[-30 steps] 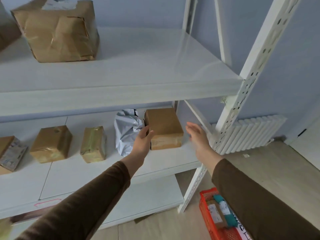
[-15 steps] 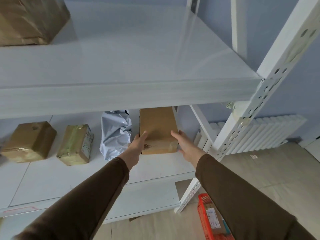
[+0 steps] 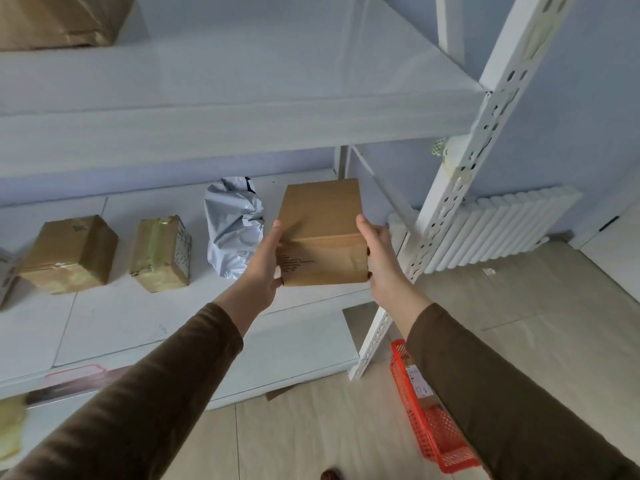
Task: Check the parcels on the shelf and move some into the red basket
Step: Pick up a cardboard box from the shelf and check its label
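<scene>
A plain brown cardboard box [image 3: 322, 233] is gripped between both hands at the right end of the middle shelf [image 3: 104, 317]. My left hand [image 3: 263, 265] presses its left side and my right hand [image 3: 381, 258] its right side. Whether the box rests on the board or is lifted off it, I cannot tell. The red basket [image 3: 429, 427] stands on the floor at the lower right, partly hidden by my right sleeve, with parcels inside.
On the middle shelf lie a crumpled grey plastic mailer [image 3: 233, 230] and two taped brown boxes [image 3: 159, 254] [image 3: 69, 254]. A large brown parcel [image 3: 62, 19] sits on the top shelf. A white perforated upright [image 3: 460, 188] and a radiator [image 3: 502, 230] stand on the right.
Both hands reached in from either side and closed on the brown box. The box has since come forward toward the shelf's front edge.
</scene>
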Demonstrator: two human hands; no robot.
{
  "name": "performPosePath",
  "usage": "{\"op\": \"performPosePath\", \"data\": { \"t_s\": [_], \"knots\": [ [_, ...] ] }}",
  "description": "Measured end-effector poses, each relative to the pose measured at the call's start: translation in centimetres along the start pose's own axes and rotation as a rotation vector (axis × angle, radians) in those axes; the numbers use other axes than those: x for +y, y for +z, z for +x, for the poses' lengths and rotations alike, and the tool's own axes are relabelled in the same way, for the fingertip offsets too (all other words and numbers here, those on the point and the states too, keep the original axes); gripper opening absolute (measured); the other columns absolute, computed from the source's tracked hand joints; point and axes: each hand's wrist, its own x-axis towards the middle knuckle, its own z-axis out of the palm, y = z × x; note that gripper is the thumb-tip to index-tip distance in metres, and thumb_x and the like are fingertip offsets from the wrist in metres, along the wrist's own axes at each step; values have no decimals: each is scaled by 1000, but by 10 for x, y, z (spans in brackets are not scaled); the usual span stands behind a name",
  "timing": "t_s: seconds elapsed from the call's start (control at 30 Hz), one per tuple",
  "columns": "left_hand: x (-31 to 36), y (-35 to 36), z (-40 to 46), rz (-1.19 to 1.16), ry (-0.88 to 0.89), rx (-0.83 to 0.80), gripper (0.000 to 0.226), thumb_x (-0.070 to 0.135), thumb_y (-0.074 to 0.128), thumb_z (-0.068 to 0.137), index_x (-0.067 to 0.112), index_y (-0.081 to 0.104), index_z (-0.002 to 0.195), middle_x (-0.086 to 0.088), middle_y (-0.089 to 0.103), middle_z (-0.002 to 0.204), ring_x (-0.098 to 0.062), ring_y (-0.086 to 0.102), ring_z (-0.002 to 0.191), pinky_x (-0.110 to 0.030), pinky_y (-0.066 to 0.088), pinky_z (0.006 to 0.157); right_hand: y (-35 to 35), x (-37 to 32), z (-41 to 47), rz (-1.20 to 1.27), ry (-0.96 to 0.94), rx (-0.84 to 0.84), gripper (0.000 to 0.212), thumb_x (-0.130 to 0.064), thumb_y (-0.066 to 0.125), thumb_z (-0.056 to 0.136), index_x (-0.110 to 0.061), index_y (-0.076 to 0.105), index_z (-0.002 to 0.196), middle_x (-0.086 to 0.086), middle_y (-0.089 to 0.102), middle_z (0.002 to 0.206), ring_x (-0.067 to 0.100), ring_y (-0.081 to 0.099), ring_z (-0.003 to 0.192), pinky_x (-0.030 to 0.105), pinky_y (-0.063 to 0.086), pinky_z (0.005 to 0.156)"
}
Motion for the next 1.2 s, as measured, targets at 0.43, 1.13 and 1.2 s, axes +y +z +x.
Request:
{"op": "performPosePath", "data": {
  "t_s": [0.43,1.13,1.2],
  "knots": [
    [-19,-124,-166,142,17,-235,58,70,58,91,29,71,128,0,72,124,-21,65,114,-45,55,98,13,32,-207,185,159,-135,49,-51,74,78,-21,72,117,12,73,128,26,70,110,43,52,90],
    [-59,-124,-234,118,425,-258,58,58,64,94,34,46,144,6,58,147,-15,54,138,-42,45,114,11,51,-271,54,-126,-126,89,-87,61,76,-39,49,151,-16,52,155,8,43,147,47,32,124],
    [-53,-134,-228,-133,216,-287,50,57,54,99,29,54,141,1,67,141,-17,64,127,-43,48,108,18,39,-280,-66,-306,-148,63,-66,60,89,-36,58,144,-16,53,152,2,47,142,34,39,119]
  ]
}}
